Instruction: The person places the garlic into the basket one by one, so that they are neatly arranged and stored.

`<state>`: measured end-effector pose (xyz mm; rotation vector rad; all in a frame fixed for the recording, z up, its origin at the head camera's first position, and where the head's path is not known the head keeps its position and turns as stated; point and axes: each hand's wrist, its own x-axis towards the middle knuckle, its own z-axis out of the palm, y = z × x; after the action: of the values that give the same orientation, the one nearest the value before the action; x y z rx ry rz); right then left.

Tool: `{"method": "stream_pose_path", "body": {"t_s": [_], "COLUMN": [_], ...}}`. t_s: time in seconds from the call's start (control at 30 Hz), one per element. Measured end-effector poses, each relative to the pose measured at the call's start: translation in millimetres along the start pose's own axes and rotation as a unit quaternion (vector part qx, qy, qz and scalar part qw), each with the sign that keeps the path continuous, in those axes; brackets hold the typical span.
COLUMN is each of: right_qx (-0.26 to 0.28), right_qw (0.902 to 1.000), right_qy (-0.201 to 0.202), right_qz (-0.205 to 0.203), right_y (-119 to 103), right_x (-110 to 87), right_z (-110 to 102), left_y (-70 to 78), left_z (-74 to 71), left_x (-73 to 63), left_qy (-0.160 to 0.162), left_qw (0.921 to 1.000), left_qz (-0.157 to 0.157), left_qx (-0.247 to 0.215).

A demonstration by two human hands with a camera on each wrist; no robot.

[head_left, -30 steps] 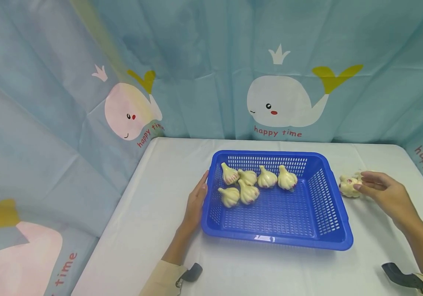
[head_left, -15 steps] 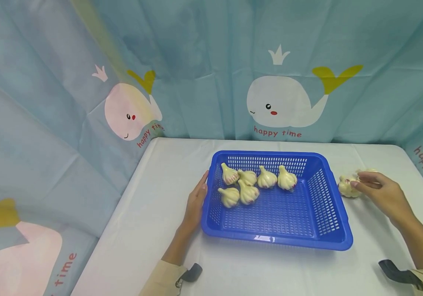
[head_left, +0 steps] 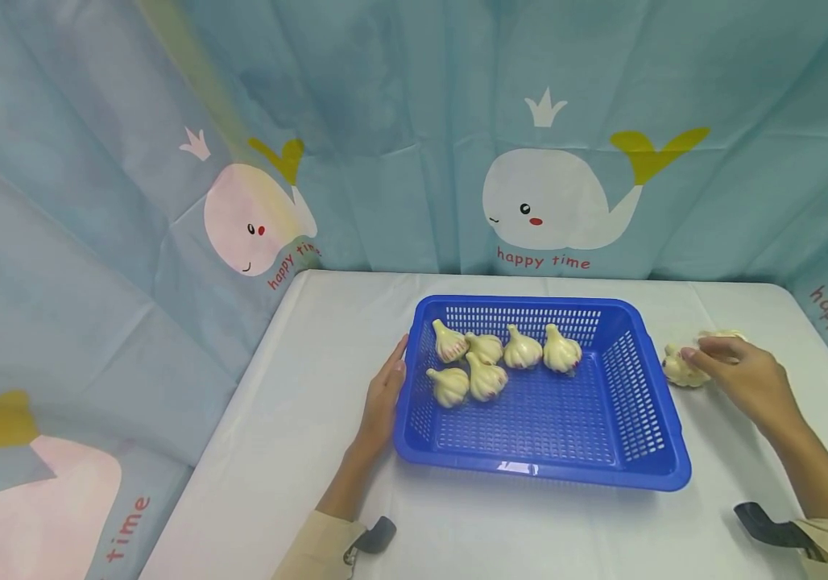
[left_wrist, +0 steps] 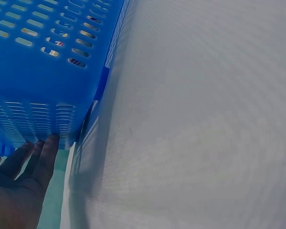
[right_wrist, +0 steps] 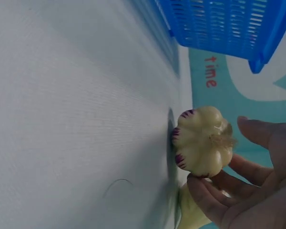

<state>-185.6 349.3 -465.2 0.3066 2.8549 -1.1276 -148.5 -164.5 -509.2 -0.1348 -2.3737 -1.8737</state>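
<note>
My left hand [head_left: 380, 403] lies along the left side of a blue plastic basket [head_left: 533, 469], its fingers extended; the left wrist view has the fingertips [left_wrist: 51, 143] against the slotted wall. Beyond the basket's right side, my right hand [head_left: 755, 383] is at a pale garlic bulb [head_left: 677, 370]. The right wrist view shows this bulb [right_wrist: 200, 138], purple-streaked, on the white surface. My fingers touch it from below in that view, while the thumb [right_wrist: 250, 129] stands a little apart from it. A second bulb [head_left: 722, 333] is partly hidden behind the right hand.
Several garlic bulbs [head_left: 486, 377] lie inside the basket, towards its left and back. A white cloth [head_left: 269, 467] covers the table. Behind hangs a blue curtain [head_left: 392, 217] with whale prints.
My right hand has shifted slightly left, its thumb now further over the near bulb. More of the bulb behind shows. The left hand and the basket have stayed put.
</note>
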Motion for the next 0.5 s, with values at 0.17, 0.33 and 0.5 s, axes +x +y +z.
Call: {"method": "stream_pose_path", "body": {"t_s": [0.17, 0.33, 0.5], "right_qx": [-0.019, -0.031, -0.044], "right_qw": [0.9993, 0.9982, 0.9971], "right_qy": [-0.019, -0.039, -0.053], "right_qz": [0.025, 0.034, 0.033], "right_y": [3.0, 6.5, 7.6], "right_x": [1.1, 3.0, 4.5], "right_z": [1.5, 2.0, 1.2], "left_y": [0.2, -0.7, -1.2], "left_z": [0.0, -0.3, -0.2], "left_x": [0.2, 0.6, 0.6], "left_qy": [-0.003, -0.005, -0.003], "left_qw": [1.0, 0.9999, 0.9999], "left_qz": [0.007, 0.012, 0.011], "left_qx": [-0.001, -0.003, -0.004]}}
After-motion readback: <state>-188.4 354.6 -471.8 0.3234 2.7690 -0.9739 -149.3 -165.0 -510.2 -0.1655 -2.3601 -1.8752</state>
